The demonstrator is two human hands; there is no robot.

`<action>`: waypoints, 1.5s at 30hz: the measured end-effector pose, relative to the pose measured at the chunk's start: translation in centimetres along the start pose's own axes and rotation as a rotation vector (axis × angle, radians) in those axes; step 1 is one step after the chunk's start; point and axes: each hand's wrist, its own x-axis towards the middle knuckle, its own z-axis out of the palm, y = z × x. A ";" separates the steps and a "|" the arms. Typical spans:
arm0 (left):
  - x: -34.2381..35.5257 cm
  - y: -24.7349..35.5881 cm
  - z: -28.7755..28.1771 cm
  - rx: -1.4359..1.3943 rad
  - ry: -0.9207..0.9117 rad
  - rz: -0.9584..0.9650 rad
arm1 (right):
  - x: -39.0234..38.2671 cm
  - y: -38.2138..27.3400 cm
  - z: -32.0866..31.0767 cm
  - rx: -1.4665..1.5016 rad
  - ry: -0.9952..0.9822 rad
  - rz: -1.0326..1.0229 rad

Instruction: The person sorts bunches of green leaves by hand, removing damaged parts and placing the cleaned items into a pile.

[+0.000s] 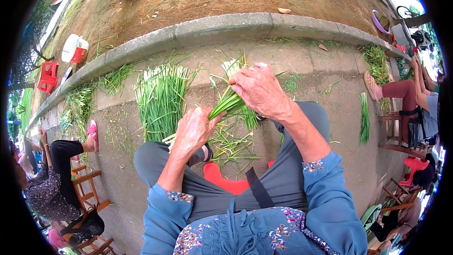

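Observation:
Between my knees I hold a small bunch of long green chives (227, 103) slantwise over the ground. My left hand (194, 127) is closed around its lower part, and pale stalk ends poke out beside the wrist. Bent over the upper part is my right hand (262, 92), its fingers closed on the stalks; the exact grip is partly hidden. A wide, neat pile of chives (163, 97) lies to the left, white ends away from me. Another bundle (231, 67) lies partly behind my right hand. Loose yellowish stalks (231, 144) litter the ground below.
A concrete kerb (222, 27) curves across the far side. One thin bundle of chives (364, 118) lies to the right. People sit on both sides, near a wooden chair (87, 186) at left. A red stool (47, 77) and a white-and-red bucket (75, 48) stand beyond the kerb.

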 end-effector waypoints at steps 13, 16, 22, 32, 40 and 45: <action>0.1 -0.2 0.3 0.023 -0.007 0.017 | 0.5 -1.1 0.7 -0.325 0.058 -0.115; 0.2 0.2 0.2 0.021 0.004 0.018 | 0.6 -1.2 0.8 -0.268 0.065 -0.053; 0.6 -0.3 0.6 -0.017 0.117 0.062 | 1.8 0.7 -0.9 -0.291 0.382 0.293; 1.4 -1.1 -1.7 -1.153 -0.060 -0.231 | -0.5 -1.9 -0.9 0.607 -0.091 0.363; 0.3 -0.3 -0.9 -1.594 -0.344 0.006 | 0.7 -0.9 0.5 1.287 -0.568 0.442; 0.1 1.0 0.5 -1.631 -0.597 0.038 | 1.6 -2.6 0.7 1.720 -0.341 0.266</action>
